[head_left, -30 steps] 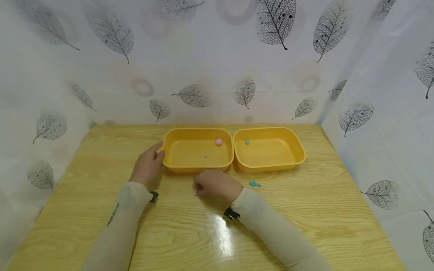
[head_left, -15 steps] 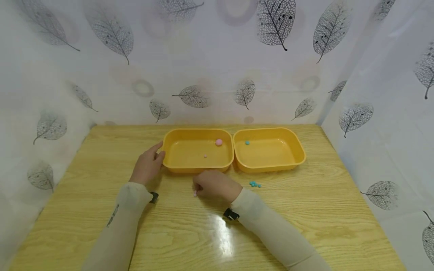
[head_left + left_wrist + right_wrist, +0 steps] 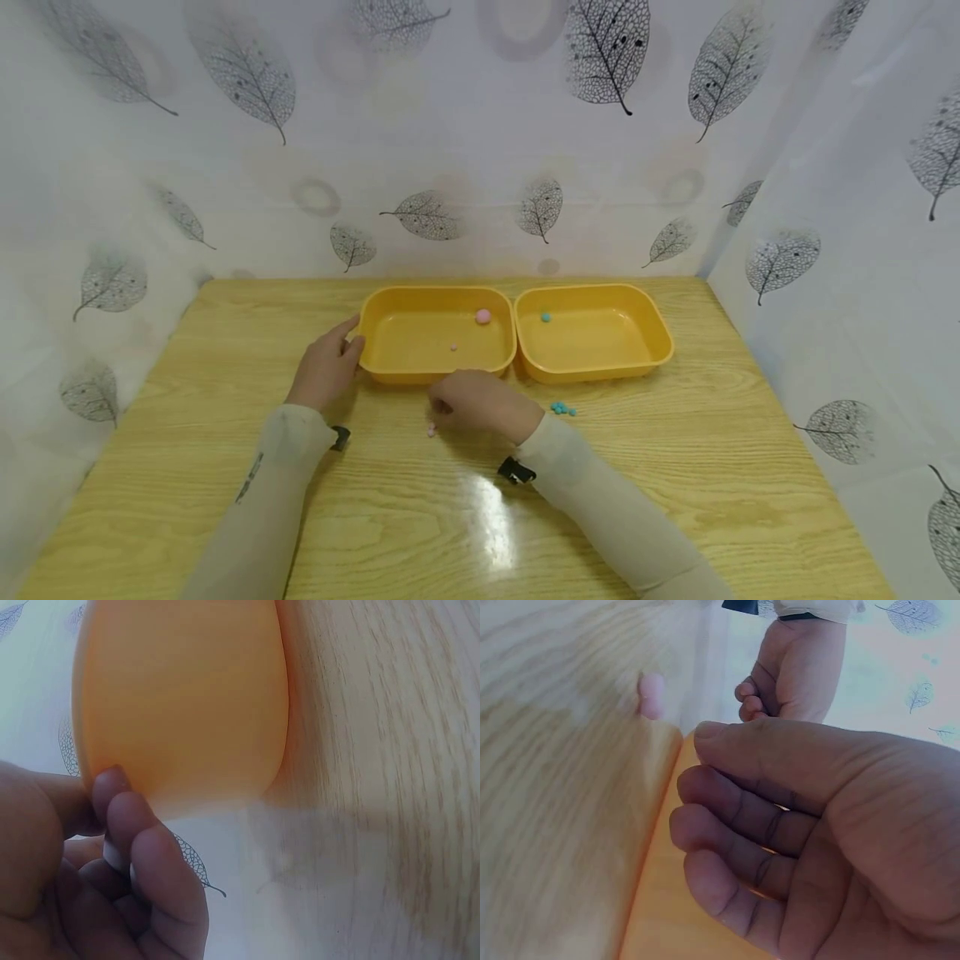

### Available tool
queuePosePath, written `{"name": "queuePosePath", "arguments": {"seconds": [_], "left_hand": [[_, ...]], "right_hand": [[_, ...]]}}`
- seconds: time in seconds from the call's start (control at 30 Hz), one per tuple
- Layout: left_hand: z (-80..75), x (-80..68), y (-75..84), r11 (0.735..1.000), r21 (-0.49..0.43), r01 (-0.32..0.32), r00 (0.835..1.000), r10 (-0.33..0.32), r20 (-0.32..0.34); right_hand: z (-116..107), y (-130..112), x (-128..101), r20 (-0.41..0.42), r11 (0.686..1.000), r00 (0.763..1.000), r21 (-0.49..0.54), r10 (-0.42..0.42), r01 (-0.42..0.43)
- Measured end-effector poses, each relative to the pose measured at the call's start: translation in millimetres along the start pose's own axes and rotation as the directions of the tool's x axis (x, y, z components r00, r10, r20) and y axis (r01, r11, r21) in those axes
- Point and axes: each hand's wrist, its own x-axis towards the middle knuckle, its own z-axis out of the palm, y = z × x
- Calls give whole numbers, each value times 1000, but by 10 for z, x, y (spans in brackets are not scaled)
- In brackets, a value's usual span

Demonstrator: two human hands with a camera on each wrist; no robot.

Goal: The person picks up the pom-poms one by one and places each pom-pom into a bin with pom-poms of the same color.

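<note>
In the head view my left hand (image 3: 324,367) grips the left end of a yellow tray (image 3: 405,333). The left wrist view shows the tray's rim (image 3: 79,697) between thumb and curled fingers. My right hand (image 3: 483,404) hovers by the tray's front wall, fingers curled and thumb brought in. Its index finger is hidden behind the thumb, so I cannot tell whether something small is pinched there. Small pink balls (image 3: 431,430) lie on the table just below its fingertips; the right wrist view shows these pink balls (image 3: 652,695) apart from the hand.
A larger pink ball (image 3: 483,317) and a tiny pink ball (image 3: 453,347) lie in the left tray. Beside it stands a second yellow tray (image 3: 600,337) with a blue ball (image 3: 546,317) inside. Several small blue balls (image 3: 559,407) sit in front of that tray on the wooden table (image 3: 675,467).
My right hand has shifted slightly up toward the left tray, away from the pink balls, and more of them shows. The left hand stays on the tray's end.
</note>
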Motion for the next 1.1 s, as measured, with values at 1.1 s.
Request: {"name": "queuePosePath", "arguments": {"seconds": [1.1], "left_hand": [[15,15,-26,1000,-25,-7,1000,7,-1]], "right_hand": [[-500,527,-260,-372,980,916,181,149,-85]]}}
